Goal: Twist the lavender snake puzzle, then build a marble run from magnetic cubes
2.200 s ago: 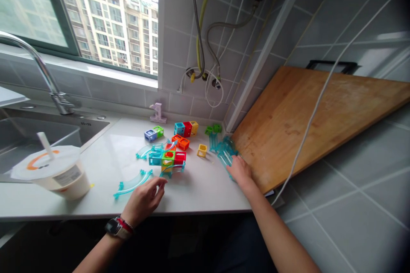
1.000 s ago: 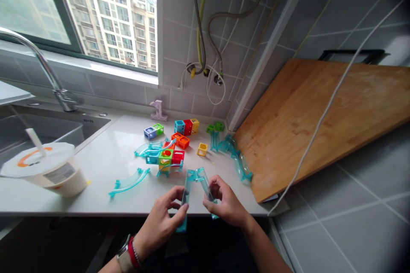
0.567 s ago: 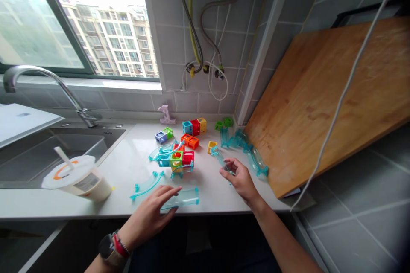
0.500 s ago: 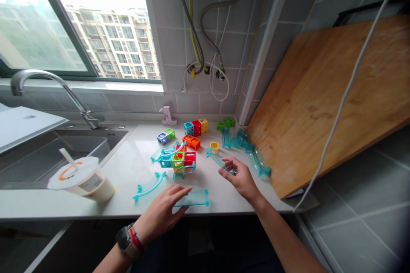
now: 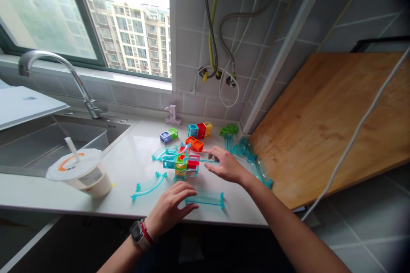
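Observation:
My right hand pinches a straight clear teal track piece between thumb and fingers. The piece lies level, its left end over a cluster of joined cube blocks in teal, green, red and yellow. Curved teal track pieces are around this cluster. Closer to the counter's front edge, my left hand has thumb and fingers apart, beside the left end of a flat straight track piece. A loose curved track piece lies to its left.
Behind the cluster are orange blocks, a teal-red-yellow block row, a blue-green pair and green blocks. More teal tracks lie by a leaning wooden board. A lidded cup stands left, near the sink.
My right hand has moved left with the straight track piece, bringing it over the block cluster. The front straight track lies slightly farther right, and my left fingers no longer overlap it as much.

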### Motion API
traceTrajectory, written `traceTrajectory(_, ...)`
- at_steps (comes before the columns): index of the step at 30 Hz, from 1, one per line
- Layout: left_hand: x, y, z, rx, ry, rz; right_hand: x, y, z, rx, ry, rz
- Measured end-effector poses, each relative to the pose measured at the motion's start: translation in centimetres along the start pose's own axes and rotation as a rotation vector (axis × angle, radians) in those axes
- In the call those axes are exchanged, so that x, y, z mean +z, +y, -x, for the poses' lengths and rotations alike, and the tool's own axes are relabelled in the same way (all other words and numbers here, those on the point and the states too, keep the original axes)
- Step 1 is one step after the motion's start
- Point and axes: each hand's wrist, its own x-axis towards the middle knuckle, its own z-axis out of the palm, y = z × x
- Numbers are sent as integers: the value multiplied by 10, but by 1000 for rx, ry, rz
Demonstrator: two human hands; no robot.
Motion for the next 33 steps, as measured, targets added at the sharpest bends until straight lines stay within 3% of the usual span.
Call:
traceTrajectory(6,-40,-7,12,-104,353,-1,5,16,-10,30,3,-17)
traceTrajectory(9,-49,-16,6,-107,509,-119,4,18,-14,37,-12,-31)
traceTrajectory(11,-50,-21,0,-99,541,-182,5,19,-16,47,-19,-30)
traceTrajectory(18,-51,-26,-23,-62,451,-282,8,25,-18,34,-65,-13)
traceTrajectory(25,-63,-38,-71,91,59,-429,9,30,-15,7,-64,-77)
traceTrajectory(27,-61,-43,-79,135,-4,-442,10,33,-14,-2,-49,-95)
traceTrajectory(33,-56,-52,-75,119,54,-432,15,47,-5,0,13,-109)
